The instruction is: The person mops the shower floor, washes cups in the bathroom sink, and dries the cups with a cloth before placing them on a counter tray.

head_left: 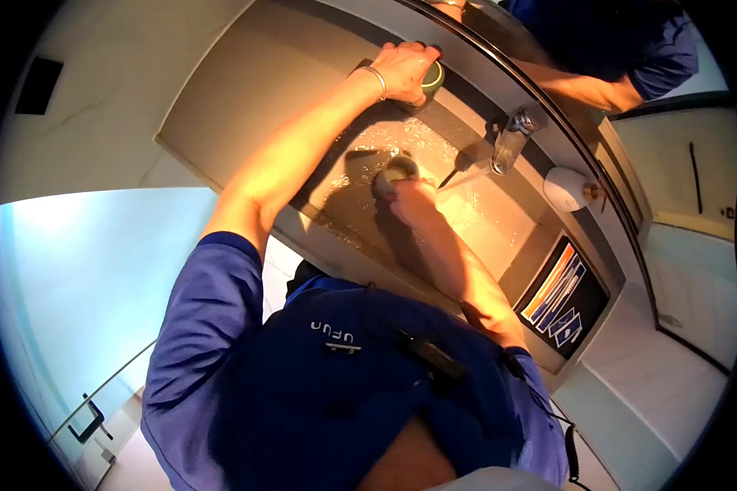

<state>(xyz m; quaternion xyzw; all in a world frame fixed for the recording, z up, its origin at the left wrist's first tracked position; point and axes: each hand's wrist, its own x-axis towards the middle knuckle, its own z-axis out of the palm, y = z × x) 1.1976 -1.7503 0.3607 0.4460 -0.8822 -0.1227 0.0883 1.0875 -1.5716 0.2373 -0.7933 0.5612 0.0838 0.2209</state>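
Note:
At the back ledge of the sink, my left hand (405, 72) is wrapped over a round dark container with a green rim (434, 78). Its underside is hidden by my fingers. Lower in the view, my right hand (413, 203) reaches into the wet sink basin (499, 217) and grips a small round cup (397, 170), whose mouth looks pale inside. Shimmering water lies around that cup, and shadows from my arms make its exact shape hard to read.
A chrome faucet (516, 141) stands at the back of the sink. Beside it is a white rounded bottle with a gold top (567, 188). A black tray with printed packets (561, 299) sits on the right counter. A mirror (598, 49) runs along the back.

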